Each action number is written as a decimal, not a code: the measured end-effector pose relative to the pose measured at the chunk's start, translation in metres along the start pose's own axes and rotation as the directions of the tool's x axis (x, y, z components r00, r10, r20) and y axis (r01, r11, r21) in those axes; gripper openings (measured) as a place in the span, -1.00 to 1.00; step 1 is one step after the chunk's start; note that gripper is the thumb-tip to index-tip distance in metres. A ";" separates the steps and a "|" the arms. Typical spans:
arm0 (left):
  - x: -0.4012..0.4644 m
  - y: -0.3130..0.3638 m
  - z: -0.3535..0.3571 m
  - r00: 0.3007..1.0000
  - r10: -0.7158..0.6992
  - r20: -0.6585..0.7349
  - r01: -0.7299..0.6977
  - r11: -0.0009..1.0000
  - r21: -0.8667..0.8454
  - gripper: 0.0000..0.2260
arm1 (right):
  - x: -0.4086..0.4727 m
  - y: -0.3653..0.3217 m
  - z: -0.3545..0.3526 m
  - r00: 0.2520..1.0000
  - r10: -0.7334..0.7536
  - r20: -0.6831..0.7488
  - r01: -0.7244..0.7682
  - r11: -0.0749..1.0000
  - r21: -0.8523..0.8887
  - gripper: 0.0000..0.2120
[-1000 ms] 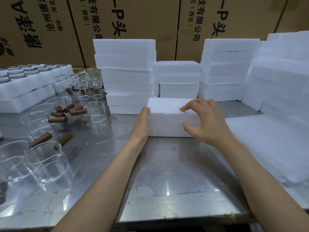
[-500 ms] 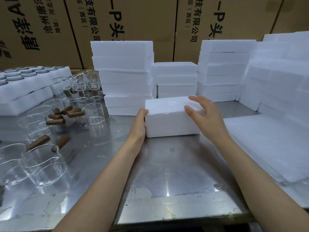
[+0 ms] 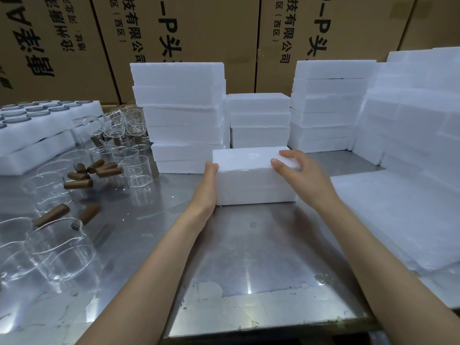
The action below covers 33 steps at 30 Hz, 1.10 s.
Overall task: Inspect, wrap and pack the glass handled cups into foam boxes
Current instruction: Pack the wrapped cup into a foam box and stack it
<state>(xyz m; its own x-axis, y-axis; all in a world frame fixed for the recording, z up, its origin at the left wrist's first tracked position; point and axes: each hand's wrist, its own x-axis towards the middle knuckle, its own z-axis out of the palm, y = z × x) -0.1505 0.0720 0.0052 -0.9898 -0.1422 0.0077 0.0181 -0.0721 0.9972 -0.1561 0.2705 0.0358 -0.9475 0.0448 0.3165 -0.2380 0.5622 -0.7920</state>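
A closed white foam box [image 3: 251, 178] lies on the steel table [image 3: 249, 257] in front of me. My left hand [image 3: 205, 189] presses flat against its left end, thumb on the top edge. My right hand [image 3: 300, 175] grips its right end, fingers curled over the top. Several clear glass cups with brown wooden handles [image 3: 62, 242] stand and lie on the left part of the table.
Stacks of white foam boxes [image 3: 179, 113] rise behind the held box and along the right. A pile of white foam wrap sheets [image 3: 403, 217] lies at the right. Foam trays with round holes [image 3: 32, 128] sit far left. Printed cardboard cartons [image 3: 199, 28] form the back wall.
Both hands have drawn the foam box a little nearer and to the left. My right hand shifted from the top of the box to its right end.
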 end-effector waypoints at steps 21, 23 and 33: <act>0.041 0.020 0.089 0.978 0.207 -0.004 -0.184 0.881 0.436 -0.70 | 0.083 0.036 -0.044 0.971 0.079 -0.228 -0.173 0.885 -0.431 -0.63; 0.046 0.020 0.101 0.975 0.221 0.006 -0.205 0.898 0.389 -0.66 | 0.087 0.041 -0.051 0.962 0.001 -0.274 -0.139 0.864 -0.485 -0.66; 0.054 -0.004 0.137 0.939 0.201 0.278 -0.269 0.934 0.234 -0.90 | 0.091 0.073 -0.082 0.910 -0.147 -0.388 -0.146 0.762 -0.631 -0.64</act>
<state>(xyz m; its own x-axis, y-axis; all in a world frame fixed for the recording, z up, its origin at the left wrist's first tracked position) -0.2230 0.2001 0.0118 -0.9654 0.1261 0.2281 0.2501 0.2022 0.9469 -0.2418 0.3838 0.0494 -0.7445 0.2785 0.6067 0.0918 0.9429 -0.3202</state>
